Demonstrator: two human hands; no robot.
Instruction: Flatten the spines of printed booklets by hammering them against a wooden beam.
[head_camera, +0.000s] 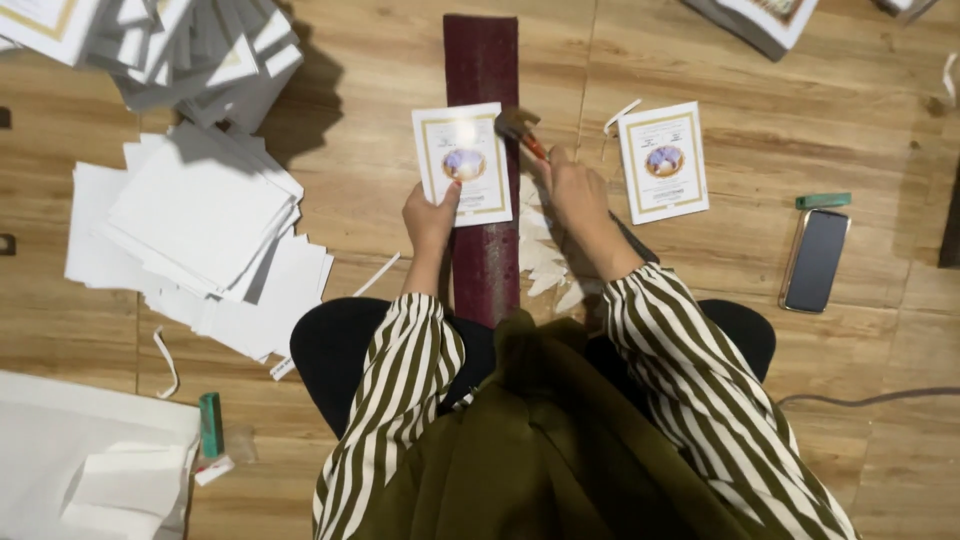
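Pinching the card's (462, 165) lower edge, left hand (428, 218) steadies it on the board (484, 260).

Single head view; looks steeply down, close over the wooden floor (400, 90).

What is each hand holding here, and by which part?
Left hand pinches the printed card at its lower left corner. Right hand grips a brush by its orange handle.
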